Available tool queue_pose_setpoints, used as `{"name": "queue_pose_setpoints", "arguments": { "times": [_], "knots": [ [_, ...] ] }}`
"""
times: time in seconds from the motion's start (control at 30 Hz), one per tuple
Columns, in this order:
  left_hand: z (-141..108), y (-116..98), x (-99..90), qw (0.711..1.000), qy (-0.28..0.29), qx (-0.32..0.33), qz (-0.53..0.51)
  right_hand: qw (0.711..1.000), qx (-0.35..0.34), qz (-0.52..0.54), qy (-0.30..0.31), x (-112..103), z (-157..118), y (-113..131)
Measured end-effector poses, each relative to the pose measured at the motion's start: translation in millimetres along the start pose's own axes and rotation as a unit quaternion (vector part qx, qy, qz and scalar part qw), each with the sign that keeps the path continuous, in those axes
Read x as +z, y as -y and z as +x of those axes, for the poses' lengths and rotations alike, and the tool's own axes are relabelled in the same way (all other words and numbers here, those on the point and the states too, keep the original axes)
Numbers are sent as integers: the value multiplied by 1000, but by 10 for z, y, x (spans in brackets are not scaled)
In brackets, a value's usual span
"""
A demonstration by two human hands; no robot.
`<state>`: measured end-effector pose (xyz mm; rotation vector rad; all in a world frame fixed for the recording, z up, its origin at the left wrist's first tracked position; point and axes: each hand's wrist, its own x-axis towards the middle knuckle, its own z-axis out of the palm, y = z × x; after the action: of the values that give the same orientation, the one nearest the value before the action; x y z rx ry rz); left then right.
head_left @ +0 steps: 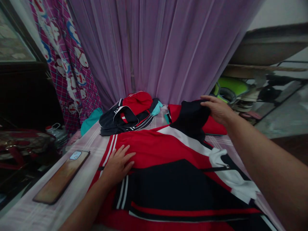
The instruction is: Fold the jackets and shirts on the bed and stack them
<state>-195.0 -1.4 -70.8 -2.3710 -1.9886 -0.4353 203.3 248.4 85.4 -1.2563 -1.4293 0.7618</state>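
Note:
A red, navy and white jacket (154,147) lies spread across the bed, one navy sleeve (168,186) with red and white trim laid over its body. On the jacket's left edge, beside two white stripes, my left hand (120,162) rests flat with its fingers apart. At the far right of the garment, my right hand (218,109) pinches a navy part of the jacket (192,117) between thumb and fingers and lifts it off the bed. The white lining or trim (222,160) bunches along the right side.
A phone (62,176) lies face down on the sheet at left. Heaped red and navy clothes (130,112) sit at the back, with a folded red garment (214,125) behind the jacket at right. Purple curtains (154,48) hang behind; a shoe rack (269,86) stands right.

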Motion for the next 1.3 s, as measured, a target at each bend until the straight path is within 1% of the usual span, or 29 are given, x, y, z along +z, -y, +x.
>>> {"name": "queue_pose_setpoints", "arguments": {
  "times": [0.1,0.13,0.17,0.2,0.23,0.27,0.3,0.33,0.37,0.4,0.43,0.47,0.5,0.53,0.57,0.6,0.67,0.77,0.83,0.9,0.97,1.03,1.1,1.23,1.27,1.3],
  "knots": [
    [12,60,50,998,-60,2,-27,995,67,27,67,-330,-525,243],
    [18,81,60,996,-85,-1,-38,991,77,17,106,-445,-718,306],
    [24,101,66,993,-110,-7,-47,983,87,-1,161,-559,-909,355],
    [29,119,69,989,-134,-17,-53,966,104,-26,236,-669,-1094,390],
    [33,134,70,986,-157,-33,-53,937,129,-53,321,-771,-1263,409],
    [37,145,71,982,-176,-51,-47,899,158,-80,401,-860,-1411,413],
    [40,154,73,979,-188,-68,-38,862,187,-104,460,-933,-1532,403],
    [45,161,77,977,-195,-83,-27,834,212,-127,494,-986,-1624,378],
    [51,166,82,976,-195,-94,-15,821,228,-149,502,-1015,-1686,342],
    [59,172,86,977,-191,-99,-5,824,232,-171,488,-1019,-1722,295],
    [70,178,87,978,-182,-100,5,839,221,-194,457,-996,-1736,240],
    [86,185,83,980,-170,-97,15,860,194,-221,418,-947,-1736,179],
    [107,194,70,983,-157,-93,25,880,154,-254,372,-874,-1731,114],
    [134,205,47,985,-143,-87,36,894,106,-292,324,-782,-1726,47],
    [167,218,12,987,-128,-80,48,898,59,-336,277,-675,-1729,-19],
    [207,233,-36,989,-112,-76,61,893,24,-385,234,-561,-1743,-83],
    [305,270,-160,990,-79,-80,88,859,7,-474,193,-339,-1799,-195],
    [469,334,-371,987,-30,-96,127,807,0,-556,201,-112,-1900,-303],
    [566,374,-485,984,11,-100,149,792,-21,-577,196,-61,-1936,-346],
    [637,406,-554,980,49,-103,162,795,-36,-579,177,-74,-1942,-379],
    [683,427,-576,978,72,-107,163,805,-38,-569,163,-115,-1939,-411],
    [711,441,-567,977,79,-113,161,814,-31,-556,165,-153,-1943,-437],
    [731,451,-552,976,82,-120,161,816,-21,-552,171,-166,-1954,-455],
    [761,471,-558,974,86,-133,164,806,-4,-564,181,-137,-1940,-462],
    [766,471,-565,974,86,-133,165,813,-11,-557,168,-133,-1922,-457],
    [771,469,-569,974,85,-129,166,831,-24,-537,145,-137,-1900,-446]
  ]
}}
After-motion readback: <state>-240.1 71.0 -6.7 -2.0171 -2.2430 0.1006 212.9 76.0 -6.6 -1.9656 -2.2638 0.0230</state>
